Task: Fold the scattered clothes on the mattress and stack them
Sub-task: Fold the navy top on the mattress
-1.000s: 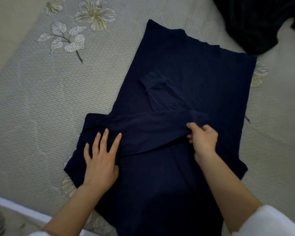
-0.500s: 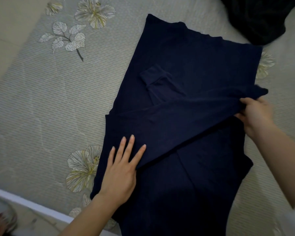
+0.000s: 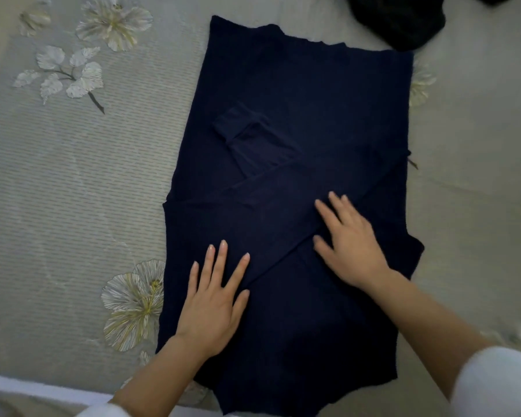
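Pressing flat | left hand (image 3: 211, 299), right hand (image 3: 348, 239) | grip released, on navy garment (image 3: 298, 100)

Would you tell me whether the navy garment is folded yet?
Partly: the navy garment has sleeves crossed over its front, body full-length.

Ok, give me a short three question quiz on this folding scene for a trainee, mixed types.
1. Besides the right hand, what presses flat on the navy garment?
2. True or false: the right hand holds a sleeve up in the air.
3. Where on the mattress is the black garment? A under the navy garment; B beyond its far right corner; C by the near edge.
Key: 1 the left hand; 2 false; 3 B.
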`<state>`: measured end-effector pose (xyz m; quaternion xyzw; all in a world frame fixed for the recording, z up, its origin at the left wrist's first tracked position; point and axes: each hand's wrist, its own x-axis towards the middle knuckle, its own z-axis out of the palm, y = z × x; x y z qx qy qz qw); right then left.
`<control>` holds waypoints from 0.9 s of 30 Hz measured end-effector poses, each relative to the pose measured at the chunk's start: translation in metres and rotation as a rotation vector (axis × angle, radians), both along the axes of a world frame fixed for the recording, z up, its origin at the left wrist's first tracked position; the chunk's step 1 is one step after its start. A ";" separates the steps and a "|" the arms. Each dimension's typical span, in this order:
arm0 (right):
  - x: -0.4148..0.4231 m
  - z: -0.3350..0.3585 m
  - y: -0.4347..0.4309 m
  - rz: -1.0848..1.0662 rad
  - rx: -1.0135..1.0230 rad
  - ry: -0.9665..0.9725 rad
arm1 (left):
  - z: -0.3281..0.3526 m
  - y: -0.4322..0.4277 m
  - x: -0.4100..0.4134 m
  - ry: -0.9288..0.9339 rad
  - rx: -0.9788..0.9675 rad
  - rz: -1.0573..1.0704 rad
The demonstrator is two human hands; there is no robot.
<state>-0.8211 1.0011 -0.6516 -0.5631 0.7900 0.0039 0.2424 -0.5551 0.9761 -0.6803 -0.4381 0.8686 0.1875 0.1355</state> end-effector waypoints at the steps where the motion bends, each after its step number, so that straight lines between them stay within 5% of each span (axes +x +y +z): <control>1: 0.010 -0.001 0.012 0.040 0.072 -0.005 | -0.002 0.000 0.002 -0.011 0.010 -0.031; 5: 0.049 0.003 0.072 -0.005 0.112 -0.071 | 0.006 -0.010 0.017 0.051 0.021 -0.149; 16: 0.093 0.007 0.218 0.199 0.028 0.188 | 0.022 0.015 0.096 -0.032 0.069 -0.677; 22: 0.082 -0.010 0.183 0.177 -0.032 0.249 | 0.014 0.017 0.072 0.013 -0.004 -0.646; 27: 0.058 0.002 0.149 -0.184 -0.084 -0.057 | 0.029 0.001 0.050 0.172 0.166 -0.372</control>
